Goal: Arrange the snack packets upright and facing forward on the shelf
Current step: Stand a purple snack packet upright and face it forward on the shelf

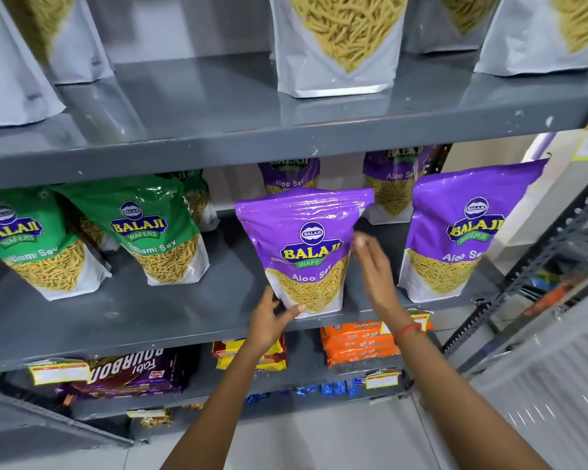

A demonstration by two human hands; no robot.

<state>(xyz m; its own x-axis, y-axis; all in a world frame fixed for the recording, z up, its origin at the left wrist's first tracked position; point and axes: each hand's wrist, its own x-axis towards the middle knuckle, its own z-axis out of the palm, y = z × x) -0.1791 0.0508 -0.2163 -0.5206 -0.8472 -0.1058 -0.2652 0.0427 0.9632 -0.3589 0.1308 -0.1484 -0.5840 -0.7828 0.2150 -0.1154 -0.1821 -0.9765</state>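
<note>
Head view: a purple Aloo Sev packet (306,252) stands upright, label forward, at the front edge of the grey middle shelf (170,317). The left hand (272,320) pinches its bottom left corner, thumb across the front. The right hand (374,266), blurred and spread open, hovers beside its right edge, holding nothing.

Middle shelf (170,313), 9 o'clock of the centre purple packet (306,252): bare deck, open as far as a green packet (160,232).
3 o'clock of it: narrow gap to the right purple packet (455,232), taken up by the right hand (370,262).
12 o'clock: upper shelf edge (252,147) hangs close over the packet tops.
Behind, 1 o'clock: rear purple packets (392,184) block the back.
</note>
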